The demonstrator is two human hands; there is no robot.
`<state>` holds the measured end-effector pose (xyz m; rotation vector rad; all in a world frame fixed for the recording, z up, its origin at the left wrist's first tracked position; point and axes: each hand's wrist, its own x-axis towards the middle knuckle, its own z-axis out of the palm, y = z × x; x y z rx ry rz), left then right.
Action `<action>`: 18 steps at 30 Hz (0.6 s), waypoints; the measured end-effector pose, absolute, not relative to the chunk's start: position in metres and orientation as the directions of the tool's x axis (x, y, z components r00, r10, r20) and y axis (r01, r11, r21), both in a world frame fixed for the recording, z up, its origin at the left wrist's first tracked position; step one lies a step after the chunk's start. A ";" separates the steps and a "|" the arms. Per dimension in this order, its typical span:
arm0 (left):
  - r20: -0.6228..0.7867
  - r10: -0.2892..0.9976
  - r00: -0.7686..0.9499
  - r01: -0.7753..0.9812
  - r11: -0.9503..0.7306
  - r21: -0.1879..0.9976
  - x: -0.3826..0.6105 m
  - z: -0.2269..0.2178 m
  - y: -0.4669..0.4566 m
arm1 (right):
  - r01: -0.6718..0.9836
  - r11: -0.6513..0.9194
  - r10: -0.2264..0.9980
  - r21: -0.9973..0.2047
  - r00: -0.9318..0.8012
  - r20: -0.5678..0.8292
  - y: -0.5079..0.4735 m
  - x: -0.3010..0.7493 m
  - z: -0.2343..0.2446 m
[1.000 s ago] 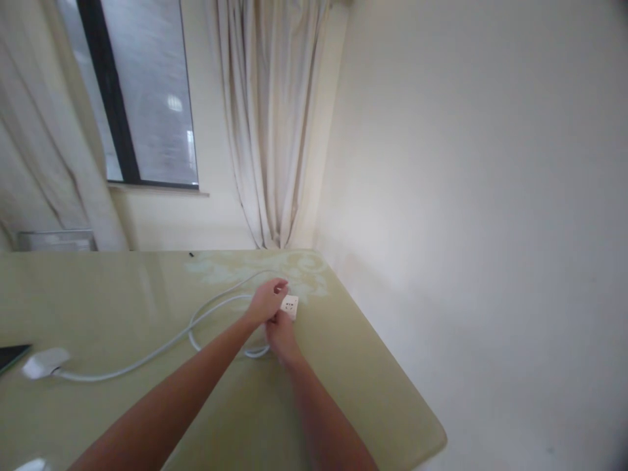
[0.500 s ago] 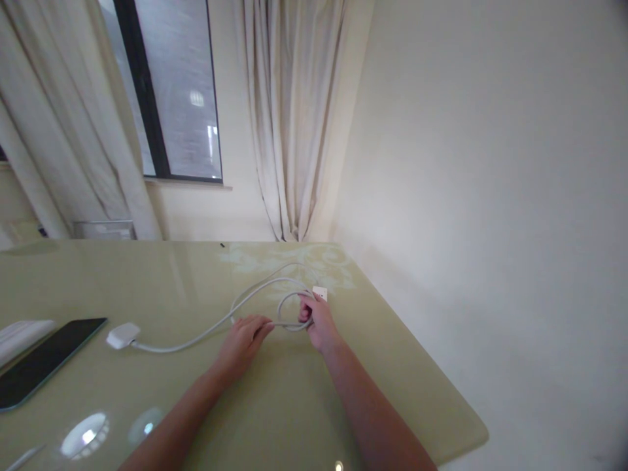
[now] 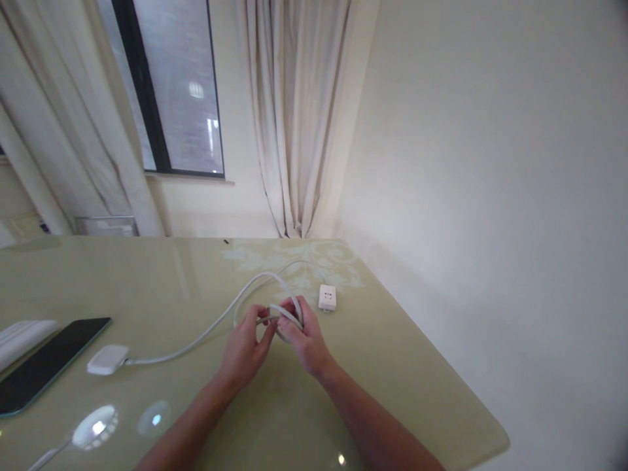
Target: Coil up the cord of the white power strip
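A white power cable [image 3: 210,327] runs across the glossy green table [image 3: 392,366], from a flat white plug [image 3: 106,360] at the left to a small white socket cube [image 3: 327,297] near the far right corner. Both my hands meet at the cable's middle, where it is coiled into a small loop [image 3: 287,314]. My right hand [image 3: 303,339] is closed round the loop. My left hand [image 3: 244,345] pinches the cable beside it, touching the right hand's fingers. The socket cube lies free on the table, just beyond my right hand.
A dark tablet or phone [image 3: 44,366] lies at the left edge, with a white object [image 3: 22,333] behind it. Cream curtains [image 3: 299,118] and a dark-framed window [image 3: 161,91] stand behind the table. A plain wall [image 3: 490,163] runs along the table's right side.
My hands drew together and nearer to me, tightening the cable into a smaller loop. The socket cube left my right hand and lies on the table. The plug slid slightly left.
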<state>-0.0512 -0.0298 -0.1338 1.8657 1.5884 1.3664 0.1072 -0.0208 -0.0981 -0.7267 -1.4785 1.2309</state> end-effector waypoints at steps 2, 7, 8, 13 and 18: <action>0.461 0.885 -0.064 0.583 -0.342 0.737 -0.049 -0.134 -0.032 | -0.207 0.229 0.894 -0.951 -0.342 0.290 -0.019 0.109 -0.097; 0.447 0.894 0.015 0.481 -0.399 0.781 -0.050 -0.126 -0.037 | -0.275 0.138 0.875 -0.951 -0.417 0.247 -0.011 0.113 -0.092; 0.451 0.892 0.032 0.453 -0.415 0.789 -0.050 -0.123 -0.038 | -0.277 0.135 0.877 -0.951 -0.414 0.245 -0.010 0.113 -0.091; 0.448 0.894 -0.007 0.505 -0.383 0.773 -0.050 -0.121 -0.039 | -0.276 0.086 0.864 -0.957 -0.458 0.210 -0.009 0.114 -0.091; 0.420 0.904 -0.076 0.603 -0.294 0.742 -0.049 -0.137 -0.034 | -0.301 -0.020 0.836 -0.954 -0.528 0.149 -0.013 0.110 -0.094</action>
